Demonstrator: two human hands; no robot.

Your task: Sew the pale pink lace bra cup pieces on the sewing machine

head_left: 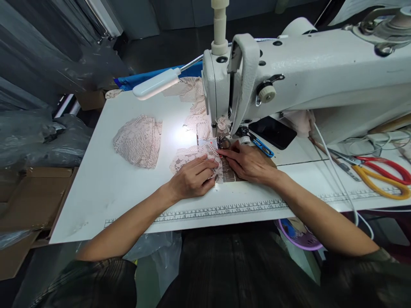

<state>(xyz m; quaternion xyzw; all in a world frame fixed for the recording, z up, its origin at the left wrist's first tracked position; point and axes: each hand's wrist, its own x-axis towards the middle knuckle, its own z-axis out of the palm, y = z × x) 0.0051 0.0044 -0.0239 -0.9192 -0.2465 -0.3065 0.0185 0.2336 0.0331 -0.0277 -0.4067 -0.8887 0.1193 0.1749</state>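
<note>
A piece of pale pink lace fabric lies under the presser foot of a white sewing machine. My left hand rests on the lace's near side, its bent fingers close together and holding it against the table. Close by the needle, my right hand pinches the lace's right edge between thumb and forefinger. Behind the foot, more lace trails away across the table. The needle tip and the right fingertips' exact grip are partly hidden.
A folded stack of lace cups lies left on the white table. Blue thread snips and a black phone sit right of my right hand. Scissors with red and yellow handles lie farther right. A lamp hangs overhead.
</note>
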